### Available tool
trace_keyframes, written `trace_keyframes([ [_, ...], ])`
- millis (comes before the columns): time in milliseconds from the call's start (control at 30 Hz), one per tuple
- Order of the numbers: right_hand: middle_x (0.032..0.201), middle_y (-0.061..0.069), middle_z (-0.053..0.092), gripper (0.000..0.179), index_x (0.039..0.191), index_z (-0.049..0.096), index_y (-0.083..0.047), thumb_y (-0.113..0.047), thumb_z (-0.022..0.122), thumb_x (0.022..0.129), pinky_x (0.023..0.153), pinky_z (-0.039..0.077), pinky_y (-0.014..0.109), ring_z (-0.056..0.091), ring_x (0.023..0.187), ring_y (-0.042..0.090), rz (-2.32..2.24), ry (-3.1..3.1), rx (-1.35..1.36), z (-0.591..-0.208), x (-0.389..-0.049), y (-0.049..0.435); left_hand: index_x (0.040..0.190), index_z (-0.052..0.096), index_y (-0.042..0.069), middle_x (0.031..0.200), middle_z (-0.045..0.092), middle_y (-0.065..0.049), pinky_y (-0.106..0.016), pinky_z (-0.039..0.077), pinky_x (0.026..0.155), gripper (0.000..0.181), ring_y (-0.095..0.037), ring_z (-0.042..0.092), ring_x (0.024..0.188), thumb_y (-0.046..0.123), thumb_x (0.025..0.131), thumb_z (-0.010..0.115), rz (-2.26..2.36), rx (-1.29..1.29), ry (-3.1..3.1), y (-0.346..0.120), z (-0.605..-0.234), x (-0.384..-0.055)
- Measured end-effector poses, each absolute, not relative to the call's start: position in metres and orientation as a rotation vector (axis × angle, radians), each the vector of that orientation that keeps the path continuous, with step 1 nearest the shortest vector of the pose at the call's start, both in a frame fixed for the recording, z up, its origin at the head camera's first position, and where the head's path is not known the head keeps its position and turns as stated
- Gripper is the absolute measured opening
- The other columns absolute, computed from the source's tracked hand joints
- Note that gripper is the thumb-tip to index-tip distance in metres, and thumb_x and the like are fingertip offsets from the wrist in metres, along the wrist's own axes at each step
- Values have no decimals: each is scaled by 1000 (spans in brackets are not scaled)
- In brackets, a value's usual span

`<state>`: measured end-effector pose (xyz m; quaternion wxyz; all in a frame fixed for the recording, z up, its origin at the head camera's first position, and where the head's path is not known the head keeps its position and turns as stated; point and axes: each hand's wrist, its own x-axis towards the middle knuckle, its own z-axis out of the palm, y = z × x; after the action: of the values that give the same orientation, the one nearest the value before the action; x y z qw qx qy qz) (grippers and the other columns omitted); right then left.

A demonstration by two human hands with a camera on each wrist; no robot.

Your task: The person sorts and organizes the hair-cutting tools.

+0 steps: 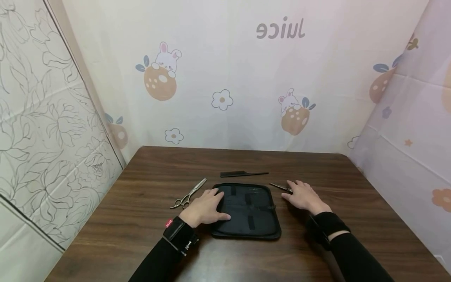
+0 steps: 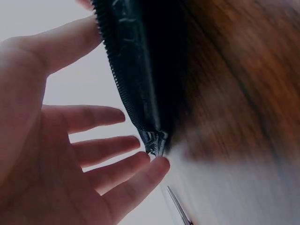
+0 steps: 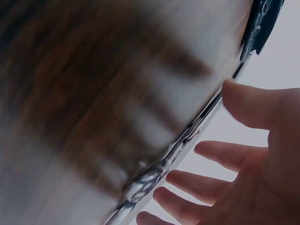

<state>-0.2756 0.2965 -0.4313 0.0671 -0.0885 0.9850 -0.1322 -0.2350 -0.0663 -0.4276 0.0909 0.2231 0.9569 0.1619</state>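
Note:
A flat black zip case [image 1: 262, 225] lies opened out on the table, with elastic loops across its lining. My left hand [image 1: 206, 208] rests at its left side, thumb and fingertips over the rim. In the left wrist view the fingers are spread along the zipper edge [image 2: 123, 89]. My right hand [image 1: 303, 196] reaches over a pair of scissors [image 1: 279, 187] right of the case, its handles hidden beneath the hand. Seen from the right wrist, the fingers are extended and spread close over the metal scissors [image 3: 146, 180].
Silver thinning scissors [image 1: 193, 190] lie slanted to the left of the case. Behind it is a black tail comb [image 1: 243, 174]. The brown wooden table [image 1: 141, 239] meets a printed curtain [image 1: 225, 70] at the back.

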Motion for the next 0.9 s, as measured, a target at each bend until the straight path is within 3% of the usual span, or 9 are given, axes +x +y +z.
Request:
trace_keyframes([
  [167,145,38,39,57,149,44,7,-24,57,103,91,42,69,33,132,60,-334,2947,-220,-429,-280,300,151,48,7,162,32,-16,-56,42,106,82,-33,29,149,54,90,73,465,674,2836,-64,-427,-235],
  [300,135,35,49,48,144,51,6,-15,59,102,78,49,58,42,125,58,-327,2965,-239,-427,-280,301,148,51,7,162,33,-15,-55,42,106,79,-33,28,149,53,89,74,455,677,2836,-64,-427,-235],
  [633,123,29,62,29,121,70,5,0,64,94,65,48,41,62,103,41,-328,3017,-260,-428,-282,311,140,60,6,153,45,-14,-50,45,104,77,-32,38,142,55,84,79,429,651,2872,-63,-432,-236],
  [767,111,24,67,22,111,72,4,2,63,92,61,46,40,62,83,30,-299,3022,-253,-425,-282,314,139,61,5,150,48,-14,-50,46,103,77,-31,40,140,56,83,79,421,644,2879,-62,-431,-237],
  [900,96,16,68,13,96,73,-1,2,61,91,60,44,42,55,73,25,-289,3019,-244,-423,-282,316,138,61,4,150,49,-14,-49,44,105,77,-31,41,140,55,83,80,416,636,2877,-61,-430,-237],
])
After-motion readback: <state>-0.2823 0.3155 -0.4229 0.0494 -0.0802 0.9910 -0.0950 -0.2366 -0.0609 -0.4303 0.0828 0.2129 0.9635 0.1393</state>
